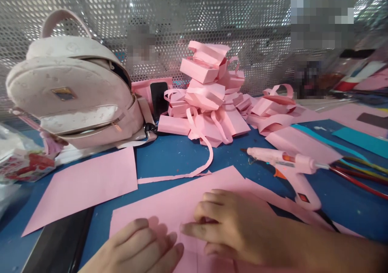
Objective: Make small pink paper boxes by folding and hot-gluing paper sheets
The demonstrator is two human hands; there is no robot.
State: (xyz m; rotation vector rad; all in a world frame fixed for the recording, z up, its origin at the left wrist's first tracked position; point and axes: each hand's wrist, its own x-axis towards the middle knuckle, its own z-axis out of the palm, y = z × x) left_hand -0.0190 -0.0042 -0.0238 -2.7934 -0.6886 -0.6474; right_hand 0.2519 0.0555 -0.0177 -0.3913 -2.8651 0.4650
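A large pink paper sheet with faint straight lines lies before me on the blue table. My left hand rests on its near left part, fingers curled and close together, fingertips against the paper; its thumb is hidden. On the same sheet, my right hand lies with its index finger stretched toward the left hand and the other fingers bent but apart. A narrow pink paper strip runs just beyond the sheet's far edge. To the right lies a pink hot glue gun with an orange trigger, touched by neither hand.
A pale backpack stands at the back left, beside a phone. Folded pink paper boxes are heaped against a perforated metal screen. Another pink sheet partly covers a black flat object. Blue paper strips lie right.
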